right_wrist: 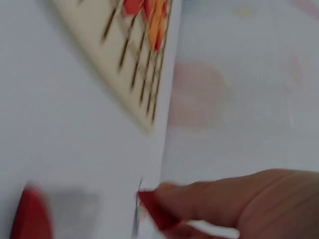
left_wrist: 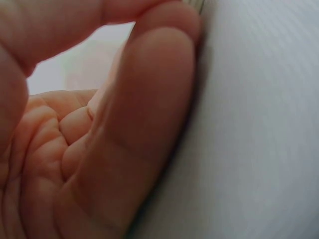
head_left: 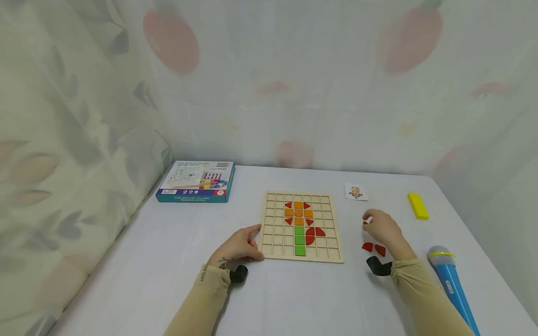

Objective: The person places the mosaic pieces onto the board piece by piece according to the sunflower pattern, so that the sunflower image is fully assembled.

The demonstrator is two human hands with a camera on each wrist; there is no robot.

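Observation:
A wooden grid board (head_left: 278, 240) lies on the table, bearing orange squares (head_left: 298, 205), an orange circle, red triangles (head_left: 288, 221), green squares (head_left: 300, 240) and red quarter-circle pieces (head_left: 310, 240). My left hand (head_left: 237, 245) touches the board's left edge with thumb and index finger spread along it; the left wrist view shows them close to that edge. Right of the board, my right hand (head_left: 384, 228) pinches a red puzzle piece (right_wrist: 158, 211) between thumb and finger, its full outline partly hidden. Two red quarter-circle pieces (head_left: 367, 246) lie on the table near that hand.
A small pattern card (head_left: 356, 192) lies beyond the right hand. Farther right are a yellow block (head_left: 418, 206) and a blue toy microphone (head_left: 456, 284), close to the right forearm. A boxed game (head_left: 195, 182) sits at the back left. Curtains hang behind and beside the table.

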